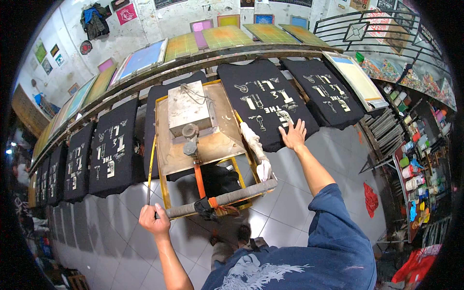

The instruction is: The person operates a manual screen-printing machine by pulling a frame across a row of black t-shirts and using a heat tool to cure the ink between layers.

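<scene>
My left hand (pixel 154 219) is closed at the left end of a grey-wrapped handle bar (pixel 227 197). The bar belongs to a yellow-framed heater (pixel 217 147) with a pale metal box (pixel 189 107) on its flat panel. This heater sits over a black T-shirt (pixel 152 99), mostly hidden beneath it. My right hand (pixel 293 135) is open, fingers spread, over the near edge of a black printed T-shirt (pixel 232 79) to the right of the heater. Whether its fingertips touch the cloth I cannot tell. White cloth (pixel 251 137) wraps the heater's right side bar.
More black printed T-shirts lie along the curved rack to the left (pixel 113 145) and right (pixel 333 92). Behind them lean several framed screens (pixel 227 35). Paint containers (pixel 415 169) crowd shelves at the right. A red cloth (pixel 370 199) lies on the tiled floor (pixel 285 203).
</scene>
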`<act>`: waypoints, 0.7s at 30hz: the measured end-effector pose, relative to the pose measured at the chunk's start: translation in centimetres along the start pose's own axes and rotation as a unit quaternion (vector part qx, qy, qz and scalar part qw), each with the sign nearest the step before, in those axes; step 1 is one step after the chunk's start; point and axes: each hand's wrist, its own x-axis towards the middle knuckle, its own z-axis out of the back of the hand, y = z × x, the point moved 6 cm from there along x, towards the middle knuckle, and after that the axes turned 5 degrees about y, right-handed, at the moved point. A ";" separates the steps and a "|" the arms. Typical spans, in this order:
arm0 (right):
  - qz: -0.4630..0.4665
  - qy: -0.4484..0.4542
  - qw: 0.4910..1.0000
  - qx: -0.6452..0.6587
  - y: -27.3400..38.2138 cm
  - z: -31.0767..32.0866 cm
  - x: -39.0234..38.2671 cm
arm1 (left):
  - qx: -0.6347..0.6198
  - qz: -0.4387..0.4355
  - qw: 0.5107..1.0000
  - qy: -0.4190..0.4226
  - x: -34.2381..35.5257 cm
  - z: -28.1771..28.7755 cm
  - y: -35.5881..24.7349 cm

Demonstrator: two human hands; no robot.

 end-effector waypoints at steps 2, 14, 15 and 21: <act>-0.005 0.001 1.000 0.001 -0.4 -0.1 0.1 | -0.002 -0.002 1.000 -0.001 0.0 0.0 0.1; -0.031 0.028 0.999 -0.019 -1.3 0.1 0.8 | 0.016 0.001 1.000 0.007 -0.1 0.2 0.2; -0.027 0.028 0.999 -0.030 -1.2 0.1 0.9 | 0.018 0.001 1.000 0.006 -0.1 0.2 0.3; -0.028 0.025 0.998 -0.040 -1.3 0.3 1.1 | 0.016 -0.011 1.000 -0.005 -0.1 0.2 0.2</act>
